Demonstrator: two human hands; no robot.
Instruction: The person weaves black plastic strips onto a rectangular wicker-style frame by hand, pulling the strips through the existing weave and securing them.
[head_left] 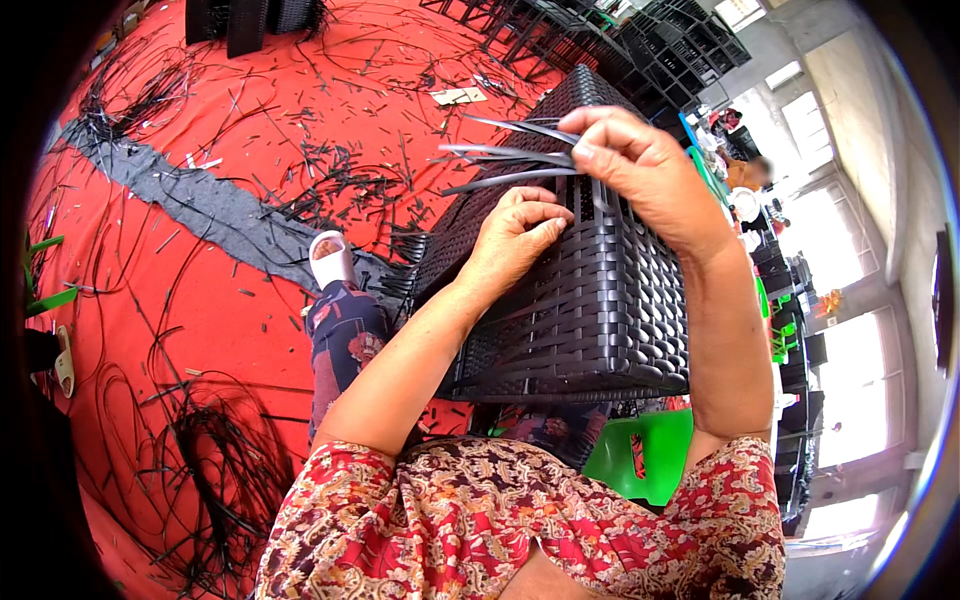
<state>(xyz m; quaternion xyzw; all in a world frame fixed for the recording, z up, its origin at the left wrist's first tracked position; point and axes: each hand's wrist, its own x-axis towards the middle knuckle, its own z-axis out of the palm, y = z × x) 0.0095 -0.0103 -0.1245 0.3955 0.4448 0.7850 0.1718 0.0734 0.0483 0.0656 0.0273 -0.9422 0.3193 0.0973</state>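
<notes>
A black woven rattan-style basket [590, 310] fills the centre of the frame, resting on the person's lap with one woven face turned up. The right hand [640, 165], in the upper centre, is pinched together on a bundle of loose black weaving strips [510, 160] that fan out leftward from the fingertips. The left hand [520, 232], just below it, is curled with its fingers pressed against the weave; I cannot tell whether it grips a strand or only pushes on the surface.

The risk here looks to be the strips slipping: they splay apart at their free ends, so a loosened pinch could let one spring out of the weave. The basket could also tip off the lap if the left hand eases its pressure.

Cut strip scraps [330, 170] litter the red floor [200, 330] across the left of the frame, and a green plastic stool [645, 455] shows lower right.
</notes>
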